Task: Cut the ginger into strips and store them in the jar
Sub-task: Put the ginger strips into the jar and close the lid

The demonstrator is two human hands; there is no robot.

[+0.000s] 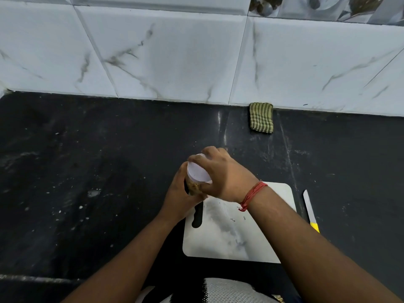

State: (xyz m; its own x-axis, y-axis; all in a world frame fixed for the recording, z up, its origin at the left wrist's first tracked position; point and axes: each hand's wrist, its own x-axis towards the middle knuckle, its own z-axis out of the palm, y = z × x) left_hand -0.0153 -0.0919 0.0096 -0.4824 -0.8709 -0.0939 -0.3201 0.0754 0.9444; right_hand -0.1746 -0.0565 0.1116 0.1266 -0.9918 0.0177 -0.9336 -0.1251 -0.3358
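Left hand wrapped around the side of a small clear jar, fingers curled round its wall, holding it up just above the far left corner of the white cutting board. Right hand clamped over the top, fingers curled round the rim of the white lid, which sits on the jar's mouth and tilts toward the camera. Yellowish-brown ginger strips visible through the jar wall below the lid, between the two hands. Red thread bracelet tied round the right wrist.

Cutting board flat on the black counter, its slot handle on the left side, a few dark specks on its surface. Knife with a pale blade and yellow handle lying on the counter just beside the board's right edge, blade pointing away from the person. Green striped folded cloth at the back of the counter, touching the white marbled wall tiles, well apart from the hands. White flecks scattered over the counter's left half.
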